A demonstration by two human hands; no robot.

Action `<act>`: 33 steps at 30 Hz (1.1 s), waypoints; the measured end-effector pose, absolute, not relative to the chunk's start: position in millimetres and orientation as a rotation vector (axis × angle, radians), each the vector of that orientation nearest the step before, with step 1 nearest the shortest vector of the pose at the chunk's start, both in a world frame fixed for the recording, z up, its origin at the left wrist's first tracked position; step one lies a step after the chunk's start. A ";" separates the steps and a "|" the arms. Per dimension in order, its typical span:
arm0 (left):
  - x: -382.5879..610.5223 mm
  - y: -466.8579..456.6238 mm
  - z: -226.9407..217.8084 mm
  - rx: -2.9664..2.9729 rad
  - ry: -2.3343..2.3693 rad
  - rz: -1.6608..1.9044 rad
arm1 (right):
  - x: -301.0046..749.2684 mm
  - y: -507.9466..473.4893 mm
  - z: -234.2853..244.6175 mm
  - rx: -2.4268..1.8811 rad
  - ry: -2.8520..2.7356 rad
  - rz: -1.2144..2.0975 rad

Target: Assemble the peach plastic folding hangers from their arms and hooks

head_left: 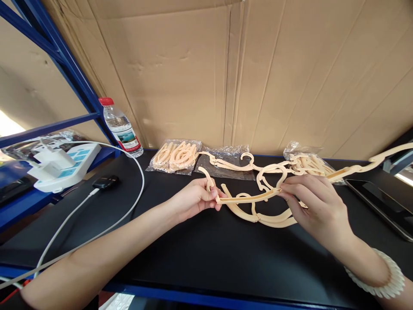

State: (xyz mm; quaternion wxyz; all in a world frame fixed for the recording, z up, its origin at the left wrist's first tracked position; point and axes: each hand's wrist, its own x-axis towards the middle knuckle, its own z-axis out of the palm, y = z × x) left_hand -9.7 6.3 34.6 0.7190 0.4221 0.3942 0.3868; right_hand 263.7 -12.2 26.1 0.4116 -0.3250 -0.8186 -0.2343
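Note:
A beige plastic folding hanger (248, 199) is held up over the table between my two hands. My left hand (199, 197) pinches its left end, where a short curved piece sticks up past the thumb. With thumb and fingers together, my right hand (318, 209) grips it near the hook; a long arm extends beyond that hand to the upper right. Behind and below the held one, another beige hanger (274, 220) lies on the black tabletop, partly covered by my right hand. Farther back lies an opened-out hanger (229, 164), partly over a clear plastic bag (222, 172).
Bagged folded hangers (177, 156) lie by the cardboard wall (180, 77), with a second bag (311, 162) at right. A water bottle (124, 131) stands back left. Nearby are a white power strip (80, 159), a black device (106, 182) on a white cable (142, 172), and a tablet (380, 202).

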 end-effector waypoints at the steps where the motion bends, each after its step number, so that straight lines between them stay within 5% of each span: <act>1: -10.0 6.3 34.3 0.937 0.878 0.863 | 263.6 -12.7 26.2 -0.815 -2.058 -0.589; 33: 2.5 -5.0 22.6 1.249 0.981 1.150 | 258.6 -20.8 21.8 -0.964 -1.941 -0.583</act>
